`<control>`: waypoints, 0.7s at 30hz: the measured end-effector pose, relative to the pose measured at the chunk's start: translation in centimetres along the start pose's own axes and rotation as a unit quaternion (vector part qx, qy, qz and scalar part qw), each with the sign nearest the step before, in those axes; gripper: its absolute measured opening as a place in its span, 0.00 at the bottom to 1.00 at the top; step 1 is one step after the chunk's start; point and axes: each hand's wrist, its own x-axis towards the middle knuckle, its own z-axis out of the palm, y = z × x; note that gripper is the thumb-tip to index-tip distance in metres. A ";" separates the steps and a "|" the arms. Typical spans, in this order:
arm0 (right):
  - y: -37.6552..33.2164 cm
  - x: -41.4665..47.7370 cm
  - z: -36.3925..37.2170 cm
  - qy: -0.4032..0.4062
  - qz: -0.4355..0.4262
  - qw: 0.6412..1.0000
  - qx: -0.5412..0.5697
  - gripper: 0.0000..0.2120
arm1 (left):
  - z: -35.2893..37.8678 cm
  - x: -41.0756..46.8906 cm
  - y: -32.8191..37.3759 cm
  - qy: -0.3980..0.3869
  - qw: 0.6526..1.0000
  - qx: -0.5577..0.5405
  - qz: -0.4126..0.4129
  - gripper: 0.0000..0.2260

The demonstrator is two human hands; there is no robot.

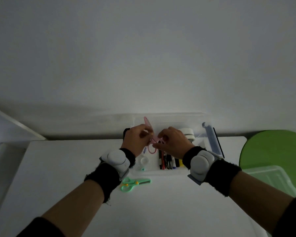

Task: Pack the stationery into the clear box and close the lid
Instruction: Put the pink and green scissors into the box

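Both hands hold pink scissors (151, 141) above the clear box (169, 171) at the table's far edge. My left hand (137, 140) grips the blade end, which points up and away. My right hand (173, 142) pinches the handle loops. Inside the box lie several pens and markers (168, 162), a roll of white tape (188, 133) and a small clear tape dispenser (143, 161). The box lid (212, 139) stands open at the right side. Green scissors (134, 183) lie on the table just in front of the box, near my left wrist.
The white table (67, 168) runs to a white wall behind the box. A round green seat (277, 147) and a pale clear container (270, 177) sit off the table's right edge. Both wrists wear grey devices on black bands.
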 end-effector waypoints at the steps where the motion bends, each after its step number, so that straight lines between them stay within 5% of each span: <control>1: 0.4 0.2 0.0 -0.012 0.002 1.000 0.005 0.15 | 0.5 0.3 -0.1 0.001 1.000 -0.015 -0.018 0.05; 7: 2.2 1.6 0.4 -0.066 0.032 0.997 0.037 0.11 | 3.2 1.7 -1.2 -0.019 0.993 -0.037 -0.109 0.09; 21: 6.0 6.8 4.2 -0.241 0.059 0.967 0.055 0.08 | 7.1 4.9 -4.5 -0.079 0.948 0.183 -0.249 0.11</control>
